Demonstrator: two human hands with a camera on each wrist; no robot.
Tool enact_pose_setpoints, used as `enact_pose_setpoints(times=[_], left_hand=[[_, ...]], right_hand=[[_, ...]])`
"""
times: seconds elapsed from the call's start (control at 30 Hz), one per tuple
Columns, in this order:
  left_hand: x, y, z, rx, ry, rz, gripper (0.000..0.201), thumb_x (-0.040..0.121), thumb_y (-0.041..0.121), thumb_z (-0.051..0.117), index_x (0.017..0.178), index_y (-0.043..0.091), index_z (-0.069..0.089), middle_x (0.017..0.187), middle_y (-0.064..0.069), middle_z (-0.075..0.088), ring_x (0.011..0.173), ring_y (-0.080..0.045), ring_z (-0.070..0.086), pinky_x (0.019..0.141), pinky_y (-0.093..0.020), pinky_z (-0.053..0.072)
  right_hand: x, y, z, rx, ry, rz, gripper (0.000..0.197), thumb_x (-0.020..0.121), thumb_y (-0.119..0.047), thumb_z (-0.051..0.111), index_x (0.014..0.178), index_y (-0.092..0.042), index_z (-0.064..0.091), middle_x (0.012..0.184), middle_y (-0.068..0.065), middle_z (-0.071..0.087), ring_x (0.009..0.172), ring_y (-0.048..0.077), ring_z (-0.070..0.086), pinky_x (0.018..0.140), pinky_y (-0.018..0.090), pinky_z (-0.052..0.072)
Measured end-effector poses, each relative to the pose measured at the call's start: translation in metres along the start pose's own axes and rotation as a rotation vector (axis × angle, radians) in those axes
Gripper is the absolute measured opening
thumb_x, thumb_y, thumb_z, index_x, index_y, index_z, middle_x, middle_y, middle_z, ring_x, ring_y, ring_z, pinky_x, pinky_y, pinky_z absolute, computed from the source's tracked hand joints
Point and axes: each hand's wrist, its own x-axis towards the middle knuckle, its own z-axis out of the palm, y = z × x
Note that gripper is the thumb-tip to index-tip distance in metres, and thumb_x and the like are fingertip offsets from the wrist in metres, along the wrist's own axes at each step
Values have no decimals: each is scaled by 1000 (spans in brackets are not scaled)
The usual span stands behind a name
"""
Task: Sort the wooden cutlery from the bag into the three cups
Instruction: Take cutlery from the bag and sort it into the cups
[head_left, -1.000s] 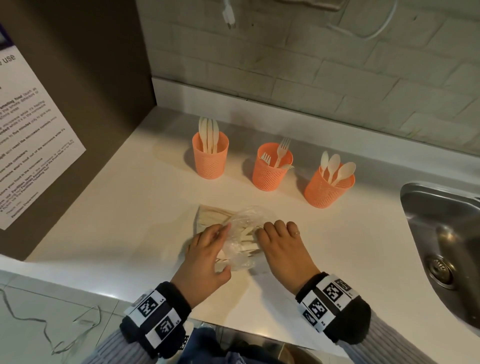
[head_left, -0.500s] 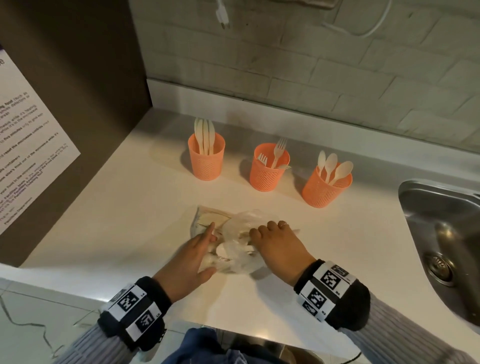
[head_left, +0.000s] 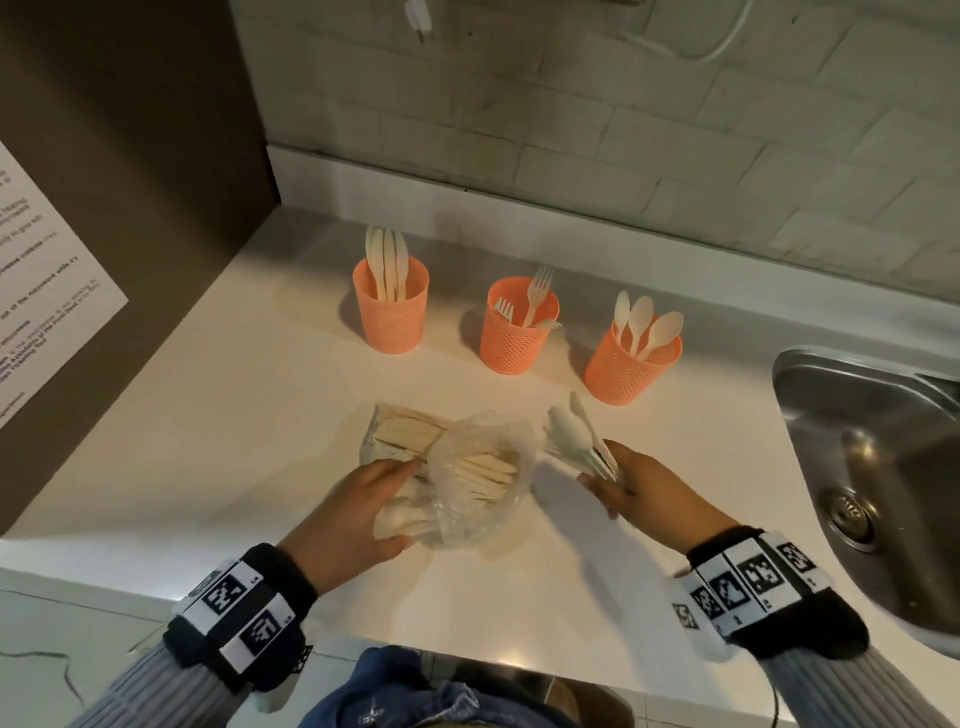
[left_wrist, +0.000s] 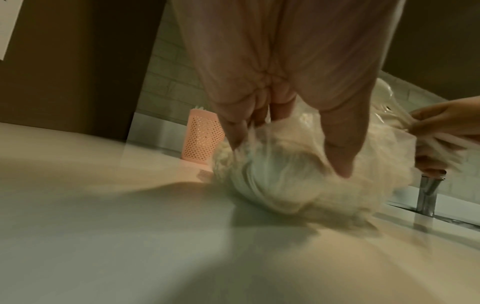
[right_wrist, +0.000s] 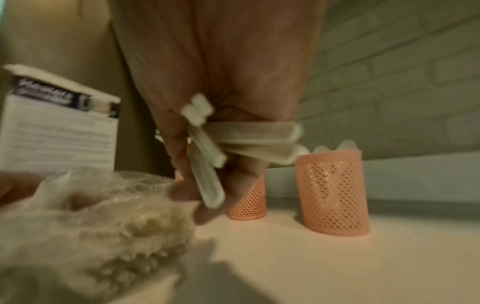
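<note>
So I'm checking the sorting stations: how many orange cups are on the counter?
3, in a row behind the bag: the left cup holds knives, the middle cup forks, the right cup spoons, nearest the sink.

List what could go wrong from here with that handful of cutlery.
1. The right hand grips a mixed bunch of cutlery crossed at angles; a piece could slip onto the counter.
2. The bunch seems to hold more than spoons, so dropping it whole into the spoon cup would mis-sort.
3. The bag gapes open under the left hand; more pieces might slide out.
</note>
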Motion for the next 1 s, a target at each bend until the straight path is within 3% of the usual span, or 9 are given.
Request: enact_pose_setpoints(times=[0.07,0.17,0.23,0.3,0.4,0.53,0.67,0.8,1.0], left_hand=[[-1,4,-7,-87,3,6,80,50,74,56,123,53,28,118,39,36,108,15,37,94,1,23],[0,5,-17,-213,81,-16,59,49,84,54,105,68,44,116,37,51,111,16,43,89,4,29],[4,8,-23,-248,162,-10,53,54,81,56,103,61,51,115,33,53,109,12,49,88,1,34],[9,19,-31,-285,251,14,40,64,66,64,99,48,60,111,27,56,102,4,55,85,-4,39],[21,45,-44,-436,345,21,11,75,30,70,85,32,66,96,15,64,90,-5,61,80,-10,44],[41,77,-52,-640,319,-21,12,75,20,72,87,22,70,88,-2,72,82,-15,65,76,-18,50],[61,82,-51,-624,327,-30,11,74,21,72,84,26,72,76,8,74,66,-6,62,67,-18,49],[72,77,-56,-728,346,-33,8,75,13,71,75,22,72,69,10,73,65,-6,65,66,-16,51],[86,80,-57,-932,165,-63,14,81,7,61,93,12,67,87,0,75,82,-13,69,70,-20,54]], right_hand=[[-3,-6,6,361,54,11,12,92,-27,52,88,-19,45,58,6,57,45,15,51,46,20,40],[3,-22,19,796,102,21,25,91,-22,54,76,-11,37,51,-2,48,34,16,38,37,23,31],[8,-36,27,1042,74,-1,30,90,-26,56,74,-11,36,52,-2,44,33,13,32,36,20,28],[13,-49,33,1179,27,-49,32,87,-32,55,72,-10,37,54,0,42,33,12,30,36,18,28],[18,-68,40,1249,-17,-109,33,87,-40,47,76,-9,41,56,2,43,34,12,30,37,19,28],[26,-91,45,1217,-11,-147,45,90,-50,40,75,-8,46,53,2,45,33,13,30,38,19,26],[33,-107,45,1089,84,-158,54,89,-55,38,75,-5,53,54,14,48,30,15,31,37,20,27],[34,-113,40,1061,211,-181,45,95,-44,35,74,-11,57,55,11,55,30,17,39,36,23,31],[35,-105,32,1073,315,-104,25,97,-26,42,77,-17,55,57,6,56,37,16,41,40,22,30]])
